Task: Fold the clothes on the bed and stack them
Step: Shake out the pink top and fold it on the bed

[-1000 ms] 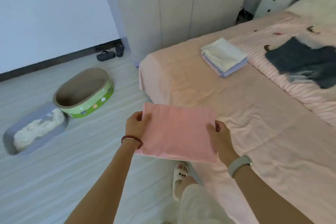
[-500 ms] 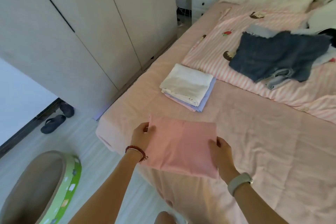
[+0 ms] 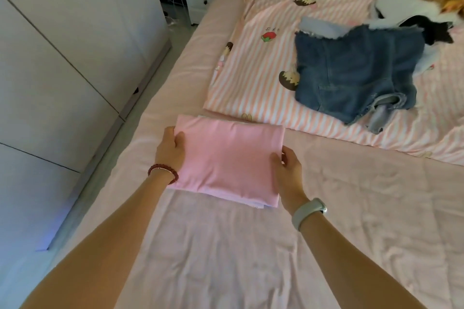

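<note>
Along the left edge of view, wardrobe doors (image 3: 62, 63) and a strip of floor run beside the bed (image 3: 226, 246); the mattress edge sits just left of my left arm, so little room to swing that way. Left hand (image 3: 170, 150) grips the left side of the folded pink garment (image 3: 228, 160), thumb on top and fingers curled under. Garment appears to rest on or just above a stack of folded clothes: pale edges (image 3: 261, 206) peek out at its near right corner, though I cannot tell if it is fully set down. Right hand (image 3: 288, 175) holds the right side, fingers clamped on the fabric edge. Judgement: this piece is folded and in the stacking step; release and squaring remain. Further right, on the striped sheet (image 3: 256, 78), a denim piece (image 3: 351, 70) lies unfolded, and beyond it a jumble of white and dark clothes (image 3: 406, 15) at the far corner: still to do. Open bedcover near and right of the stack gives flat room for folding the next item.
</note>
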`<action>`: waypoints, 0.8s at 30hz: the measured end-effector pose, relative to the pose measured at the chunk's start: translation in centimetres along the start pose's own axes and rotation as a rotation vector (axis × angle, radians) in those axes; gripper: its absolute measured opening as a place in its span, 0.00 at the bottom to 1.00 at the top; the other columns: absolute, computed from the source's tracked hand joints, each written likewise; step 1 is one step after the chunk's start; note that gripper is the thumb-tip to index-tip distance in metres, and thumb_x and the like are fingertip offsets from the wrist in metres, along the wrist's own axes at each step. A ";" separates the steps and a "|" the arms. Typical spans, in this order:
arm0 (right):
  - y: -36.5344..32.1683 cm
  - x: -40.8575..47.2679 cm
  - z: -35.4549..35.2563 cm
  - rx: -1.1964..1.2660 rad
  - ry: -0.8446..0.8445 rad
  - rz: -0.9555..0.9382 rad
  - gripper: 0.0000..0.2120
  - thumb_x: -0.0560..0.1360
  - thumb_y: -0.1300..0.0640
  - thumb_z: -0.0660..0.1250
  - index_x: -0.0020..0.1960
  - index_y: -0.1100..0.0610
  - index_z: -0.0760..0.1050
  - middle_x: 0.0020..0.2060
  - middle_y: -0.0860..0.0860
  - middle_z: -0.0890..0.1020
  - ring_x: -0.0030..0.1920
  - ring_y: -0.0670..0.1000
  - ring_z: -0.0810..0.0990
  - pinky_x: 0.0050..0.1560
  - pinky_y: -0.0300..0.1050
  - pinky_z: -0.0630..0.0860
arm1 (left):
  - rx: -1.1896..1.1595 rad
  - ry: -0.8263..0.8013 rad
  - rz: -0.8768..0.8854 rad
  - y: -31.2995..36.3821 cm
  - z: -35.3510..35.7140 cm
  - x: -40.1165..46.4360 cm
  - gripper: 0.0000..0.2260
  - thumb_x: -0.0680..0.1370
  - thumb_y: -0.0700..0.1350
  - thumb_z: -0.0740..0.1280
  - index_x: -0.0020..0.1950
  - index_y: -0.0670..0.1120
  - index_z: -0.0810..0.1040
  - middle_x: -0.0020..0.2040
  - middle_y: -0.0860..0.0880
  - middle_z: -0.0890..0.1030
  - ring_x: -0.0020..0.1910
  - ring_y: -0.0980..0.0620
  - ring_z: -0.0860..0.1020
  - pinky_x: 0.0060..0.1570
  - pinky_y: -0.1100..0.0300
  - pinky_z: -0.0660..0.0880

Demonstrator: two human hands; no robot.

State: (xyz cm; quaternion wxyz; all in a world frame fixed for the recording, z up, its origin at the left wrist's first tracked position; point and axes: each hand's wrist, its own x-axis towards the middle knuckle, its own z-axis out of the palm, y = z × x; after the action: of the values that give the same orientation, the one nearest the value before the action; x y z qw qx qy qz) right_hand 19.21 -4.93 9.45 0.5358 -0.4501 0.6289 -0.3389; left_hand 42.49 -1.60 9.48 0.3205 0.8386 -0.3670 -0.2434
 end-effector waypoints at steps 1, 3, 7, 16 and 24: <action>0.4 1.4 0.7 0.000 0.016 -0.006 0.08 0.79 0.60 0.57 0.55 0.51 0.70 0.42 0.45 0.76 0.41 0.45 0.74 0.42 0.38 0.73 | -0.025 -0.003 0.013 -0.5 0.8 1.6 0.14 0.82 0.45 0.52 0.64 0.40 0.65 0.47 0.41 0.74 0.46 0.41 0.73 0.43 0.55 0.65; 1.6 3.7 1.7 -0.029 0.050 -0.011 0.08 0.79 0.60 0.57 0.54 0.51 0.70 0.41 0.44 0.75 0.40 0.44 0.74 0.40 0.37 0.74 | -0.060 -0.021 0.036 -1.4 2.5 4.1 0.14 0.82 0.45 0.53 0.62 0.39 0.67 0.48 0.40 0.75 0.49 0.39 0.74 0.44 0.55 0.66; 4.3 6.2 2.1 -0.135 0.105 0.102 0.11 0.79 0.59 0.56 0.60 0.55 0.71 0.47 0.51 0.77 0.42 0.50 0.76 0.41 0.44 0.75 | -0.020 -0.151 -0.026 -3.7 5.8 6.7 0.14 0.81 0.45 0.55 0.63 0.40 0.67 0.51 0.41 0.76 0.53 0.38 0.74 0.46 0.56 0.66; 5.3 5.0 2.4 -0.999 0.167 -0.565 0.26 0.74 0.62 0.64 0.71 0.58 0.64 0.68 0.64 0.68 0.68 0.65 0.66 0.66 0.63 0.60 | 0.539 0.039 0.494 -3.6 8.2 4.3 0.25 0.75 0.49 0.57 0.72 0.47 0.65 0.72 0.40 0.64 0.70 0.35 0.63 0.64 0.37 0.60; 6.7 8.4 1.8 -1.153 -0.332 -0.297 0.24 0.81 0.49 0.46 0.76 0.44 0.45 0.76 0.46 0.39 0.75 0.49 0.37 0.73 0.59 0.43 | 0.802 -0.379 0.319 -4.3 10.6 4.9 0.30 0.77 0.62 0.51 0.75 0.59 0.42 0.77 0.50 0.39 0.75 0.45 0.39 0.68 0.33 0.46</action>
State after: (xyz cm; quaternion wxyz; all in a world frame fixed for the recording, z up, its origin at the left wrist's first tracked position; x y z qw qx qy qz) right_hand 19.48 -10.20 -0.09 0.2444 -0.7967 0.5496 0.0591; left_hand 40.70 -6.92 -1.64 -0.0680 0.7703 -0.6084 -0.1788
